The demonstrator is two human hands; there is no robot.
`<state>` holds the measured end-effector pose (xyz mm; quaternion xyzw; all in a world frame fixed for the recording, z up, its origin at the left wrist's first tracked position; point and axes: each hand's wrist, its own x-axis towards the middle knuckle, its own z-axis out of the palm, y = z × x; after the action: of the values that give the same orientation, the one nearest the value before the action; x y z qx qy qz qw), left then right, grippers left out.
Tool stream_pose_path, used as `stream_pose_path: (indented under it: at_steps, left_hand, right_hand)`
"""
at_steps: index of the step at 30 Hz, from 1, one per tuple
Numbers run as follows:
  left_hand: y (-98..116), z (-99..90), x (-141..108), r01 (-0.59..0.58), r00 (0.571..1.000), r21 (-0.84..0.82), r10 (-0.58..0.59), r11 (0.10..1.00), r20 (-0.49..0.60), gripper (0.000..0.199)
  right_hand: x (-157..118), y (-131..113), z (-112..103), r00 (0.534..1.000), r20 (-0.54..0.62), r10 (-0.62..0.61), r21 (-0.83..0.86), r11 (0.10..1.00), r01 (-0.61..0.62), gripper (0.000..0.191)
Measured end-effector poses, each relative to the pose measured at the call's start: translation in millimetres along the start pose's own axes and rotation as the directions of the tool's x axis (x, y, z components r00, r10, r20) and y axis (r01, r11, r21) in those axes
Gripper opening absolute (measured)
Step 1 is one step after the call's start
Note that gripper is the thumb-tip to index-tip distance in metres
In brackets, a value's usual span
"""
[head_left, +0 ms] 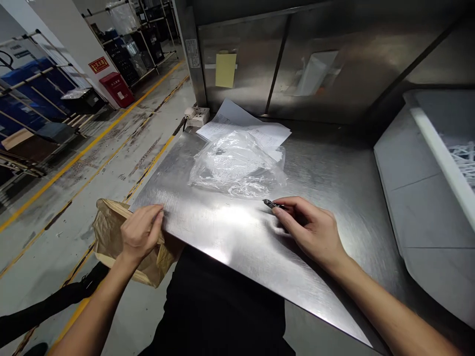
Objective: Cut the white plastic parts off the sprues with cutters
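The right hand [309,230] pinches a small dark tool [273,204] with a pale metallic glint, its tip pointing left, just above the steel table [319,173]. The left hand [143,230] is curled at the table's edge, above a brown bag [111,227]; whether it grips anything, I cannot tell. Beyond lie crumpled clear plastic [237,165] and printed sheets [237,118], text too small to read. Far left, a red sign [98,65] bears white-and-yellow characters, blurred.
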<state>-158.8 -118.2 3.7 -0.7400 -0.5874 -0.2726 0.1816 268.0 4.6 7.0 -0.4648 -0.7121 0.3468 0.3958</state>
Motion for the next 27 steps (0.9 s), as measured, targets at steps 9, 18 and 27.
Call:
stream_pose_path:
  at_steps: [9, 18, 27]
  left_hand:
    - [39, 72.6, 81, -0.339, 0.939, 0.028, 0.337, 0.94, 0.075, 0.03]
    - [28, 63.3, 69, -0.168, 0.984, -0.057, 0.171, 0.984, 0.054, 0.022]
    - [7, 68.1, 80, -0.194, 0.963, 0.059, 0.179, 0.979, 0.203, 0.027]
  right_hand:
    - [0, 2, 1, 0.999, 0.023, -0.036, -0.024, 0.999, 0.037, 0.022]
    - [13, 7, -6, 0.943, -0.088, 0.321, 0.544, 0.809, -0.224, 0.026]
    - [24, 8, -11, 0.91, -0.023, 0.415, 0.714, 0.643, -0.275, 0.019]
